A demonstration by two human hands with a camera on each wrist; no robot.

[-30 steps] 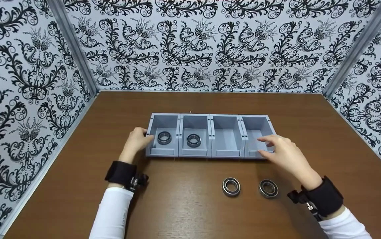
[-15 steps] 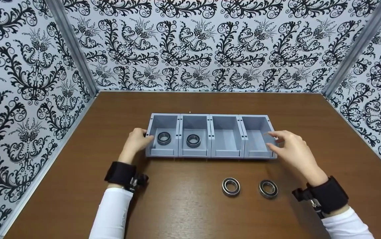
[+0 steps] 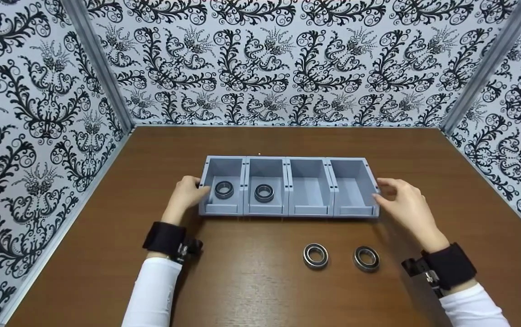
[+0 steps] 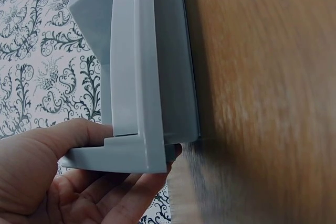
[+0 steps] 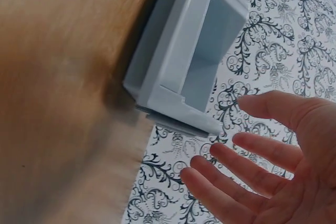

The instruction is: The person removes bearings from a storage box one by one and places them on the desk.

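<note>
A row of joined grey-blue storage bins [image 3: 311, 210] stands on the table. My left hand [image 3: 186, 194] grips its left end wall; in the left wrist view the thumb lies over the rim and the fingers [image 4: 139, 195] curl beneath. At the other end is my right hand [image 3: 405, 206], holding nothing. The right wrist view shows its thumb and fingers [image 5: 252, 174] spread apart beside the end wall. One ball bearing [image 3: 224, 190] lies in the leftmost bin, another bearing [image 3: 264, 193] in the bin beside it. The two bins on the right hold nothing.
Two more bearings, a left one [image 3: 305, 260] and a right one [image 3: 356, 262], lie flat on the brown table [image 3: 242, 281] in front of the bins. Patterned panels [image 3: 260, 63] enclose the table at the back and both sides.
My right hand has moved right, from over the rightmost bin to beside its outer wall. The left hand keeps its grip, and the bins and bearings stay in place.
</note>
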